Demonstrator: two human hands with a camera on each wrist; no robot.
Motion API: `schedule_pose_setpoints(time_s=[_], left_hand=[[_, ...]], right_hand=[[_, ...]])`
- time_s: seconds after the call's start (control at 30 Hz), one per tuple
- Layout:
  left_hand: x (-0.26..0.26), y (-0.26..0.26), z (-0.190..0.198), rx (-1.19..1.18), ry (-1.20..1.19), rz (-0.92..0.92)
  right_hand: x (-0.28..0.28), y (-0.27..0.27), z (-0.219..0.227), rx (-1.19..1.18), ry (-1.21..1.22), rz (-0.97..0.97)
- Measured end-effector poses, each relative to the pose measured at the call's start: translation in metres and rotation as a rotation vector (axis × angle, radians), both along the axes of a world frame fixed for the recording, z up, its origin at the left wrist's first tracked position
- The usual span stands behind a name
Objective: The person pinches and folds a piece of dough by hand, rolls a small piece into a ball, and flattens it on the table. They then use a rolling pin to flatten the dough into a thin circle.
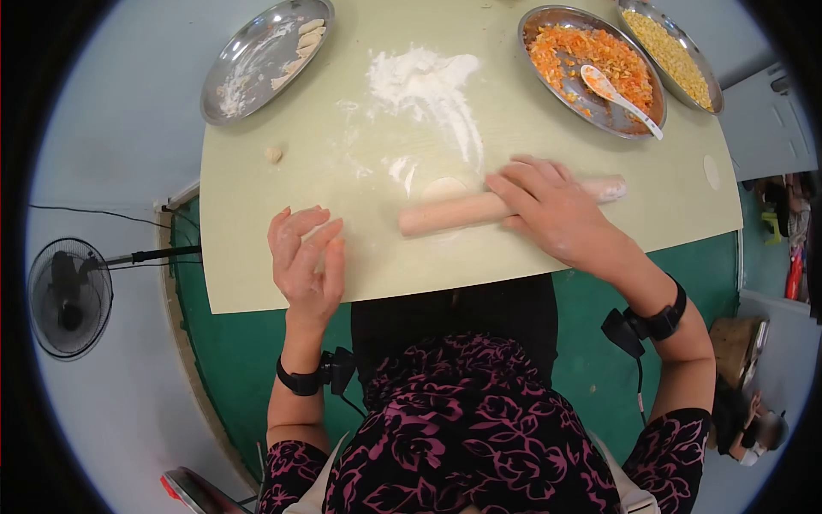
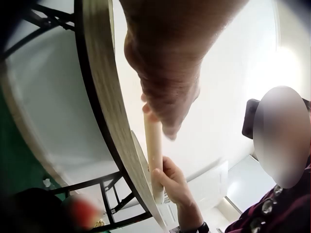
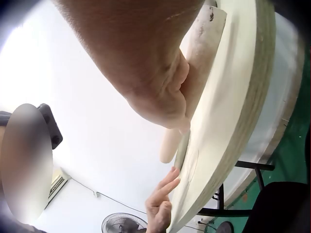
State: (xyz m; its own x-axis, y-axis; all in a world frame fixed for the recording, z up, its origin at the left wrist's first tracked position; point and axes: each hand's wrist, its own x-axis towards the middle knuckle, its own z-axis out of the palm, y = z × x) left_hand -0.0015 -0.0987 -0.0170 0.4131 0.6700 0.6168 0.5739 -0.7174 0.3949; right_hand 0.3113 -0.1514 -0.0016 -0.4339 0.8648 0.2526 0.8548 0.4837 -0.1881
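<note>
A thick wooden rolling pin (image 1: 454,212) lies slanted across the near part of the table, over the edge of a flat round dough piece (image 1: 444,188). My right hand (image 1: 552,210) rests on the pin's right half, fingers laid over it; the right wrist view shows the palm side against the pin (image 3: 199,68). My left hand (image 1: 306,257), fingers loosely bent, is raised left of the pin's end and holds nothing. Loose white flour (image 1: 424,81) is spread beyond the pin. A small dough lump (image 1: 273,155) sits farther left.
At the back left is a metal tray (image 1: 224,73) with dough pieces. A tray of orange filling (image 1: 556,101) with a white spoon (image 1: 616,94) and a tray of yellow bits (image 1: 676,53) stand back right. Another flat dough round (image 1: 711,172) lies near the right edge.
</note>
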Motion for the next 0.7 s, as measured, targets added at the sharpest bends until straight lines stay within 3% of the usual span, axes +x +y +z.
schedule_pose_setpoints(time_s=[0.13, 0.3, 0.4, 0.53, 0.63, 0.7], left_hand=[[0.015, 0.008, -0.003, 0.057, 0.028, -0.066], [0.018, 0.012, -0.005, 0.122, -0.007, -0.084], [0.012, 0.016, -0.011, -0.016, -0.167, -0.055], [0.021, 0.015, -0.009, 0.022, -0.096, -0.107], [0.015, 0.010, -0.010, 0.084, -0.006, -0.109], [0.009, 0.008, -0.011, 0.039, -0.027, -0.056]], right_hand=[[-0.002, 0.031, -0.008, -0.016, -0.097, -0.129], [-0.012, -0.012, -0.003, -0.158, -0.084, -0.066], [-0.019, -0.007, -0.001, -0.121, -0.166, -0.128], [-0.007, 0.039, -0.009, -0.040, -0.179, -0.197], [-0.005, 0.039, -0.009, -0.101, -0.146, -0.160], [-0.015, 0.006, 0.000, -0.135, -0.102, -0.115]])
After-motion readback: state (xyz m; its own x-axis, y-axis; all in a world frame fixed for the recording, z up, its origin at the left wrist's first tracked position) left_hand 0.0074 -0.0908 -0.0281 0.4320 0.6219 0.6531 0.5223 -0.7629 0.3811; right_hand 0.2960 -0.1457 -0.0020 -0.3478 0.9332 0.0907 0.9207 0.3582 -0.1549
